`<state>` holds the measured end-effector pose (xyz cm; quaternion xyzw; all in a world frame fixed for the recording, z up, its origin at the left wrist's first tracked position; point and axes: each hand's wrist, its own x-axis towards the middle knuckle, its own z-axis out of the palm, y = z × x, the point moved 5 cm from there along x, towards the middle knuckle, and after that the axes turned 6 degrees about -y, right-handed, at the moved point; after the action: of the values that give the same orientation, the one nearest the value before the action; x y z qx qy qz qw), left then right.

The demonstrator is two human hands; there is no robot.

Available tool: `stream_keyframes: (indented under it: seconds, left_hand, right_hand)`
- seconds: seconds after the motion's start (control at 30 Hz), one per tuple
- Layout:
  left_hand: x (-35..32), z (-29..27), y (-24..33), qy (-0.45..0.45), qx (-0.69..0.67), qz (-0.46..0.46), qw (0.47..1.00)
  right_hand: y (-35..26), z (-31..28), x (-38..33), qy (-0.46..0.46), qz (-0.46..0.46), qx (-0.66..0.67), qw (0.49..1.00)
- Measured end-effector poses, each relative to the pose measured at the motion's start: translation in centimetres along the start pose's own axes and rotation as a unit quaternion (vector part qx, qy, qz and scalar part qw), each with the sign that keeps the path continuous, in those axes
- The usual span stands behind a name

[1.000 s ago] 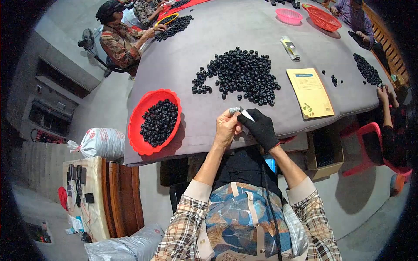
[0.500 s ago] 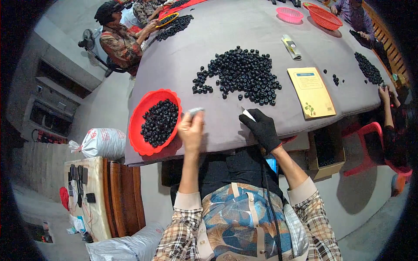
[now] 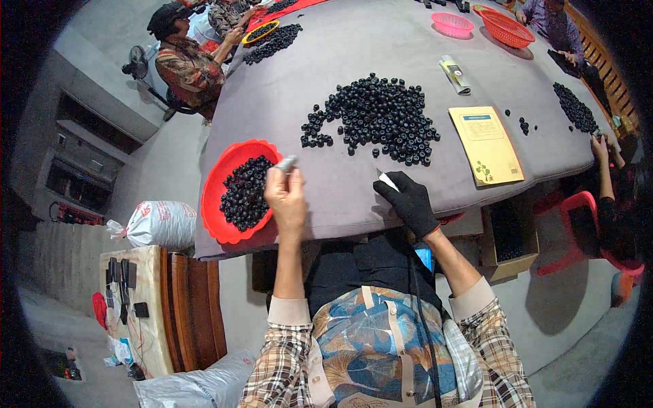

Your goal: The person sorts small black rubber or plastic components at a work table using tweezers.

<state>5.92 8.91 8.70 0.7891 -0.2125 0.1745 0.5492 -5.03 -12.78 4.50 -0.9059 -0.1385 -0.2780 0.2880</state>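
My left hand [image 3: 286, 198] is bare and hovers at the right rim of the red scalloped bowl [image 3: 212, 216]. A grey, wrap-like cover [image 3: 287, 164] shows at one fingertip; the thumb stands apart from it, and nothing is visible between them. Small black round bead-like pieces [image 3: 248, 190] fill much of the bowl. My right hand [image 3: 409, 202], in a black glove, is closed on a small knife [image 3: 388, 179] with a white body and a thin tip pointing up and left. Beyond both hands lies a loose pile of the same black pieces [image 3: 381, 115] on the grey cloth.
Right of the pile lie a yellow booklet [image 3: 487, 144] and a pale tube [image 3: 454, 73]. Pink [image 3: 452, 25] and red [image 3: 507, 30] baskets stand farther back. Other people [image 3: 190, 68] work at the table's sides. An open carton [image 3: 509, 238] sits below the right edge.
My left hand has moved left and slightly up toward the red bowl, its thumb and covered finger now apart. My right hand and knife stay nearly still.
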Motion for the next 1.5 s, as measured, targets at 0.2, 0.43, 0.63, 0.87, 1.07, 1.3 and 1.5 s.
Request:
stream_keyframes:
  seconds: [0.2, 0.43, 0.63, 0.87, 1.07, 1.3, 1.5]
  left_hand:
    - [-2.5, 8.2, -0.6, -0.097, -0.207, -0.102, 0.968]
    - [-2.8, 11.4, -1.7, -0.162, -0.356, -0.182, 0.902]
    - [-3.0, 11.6, -2.6, -0.157, -0.404, -0.172, 0.885]
    - [-3.4, 11.2, -2.0, -0.162, -0.386, -0.217, 0.882]
    - [-3.3, 11.3, -2.4, -0.186, -0.405, -0.188, 0.875]
    - [-2.3, 10.3, -4.1, -0.141, -0.631, -0.245, 0.722]
    - [-2.5, 10.0, -5.4, -0.152, -0.692, -0.214, 0.672]
  right_hand:
    - [0.5, 0.1, 0.2, -0.057, 0.164, 0.15, 0.973]
    - [0.3, 0.0, 0.0, -0.012, 0.015, 0.003, 1.0]
    - [0.3, -0.1, 0.1, -0.011, 0.045, 0.043, 0.998]
    - [0.7, 0.1, 0.0, -0.012, 0.079, 0.082, 0.993]
    - [0.3, -0.1, 0.1, -0.005, 0.062, 0.059, 0.996]
    - [0.1, -0.2, -0.1, -0.016, 0.001, -0.029, 0.999]
    - [-0.2, -0.1, 0.1, -0.029, -0.007, -0.036, 0.999]
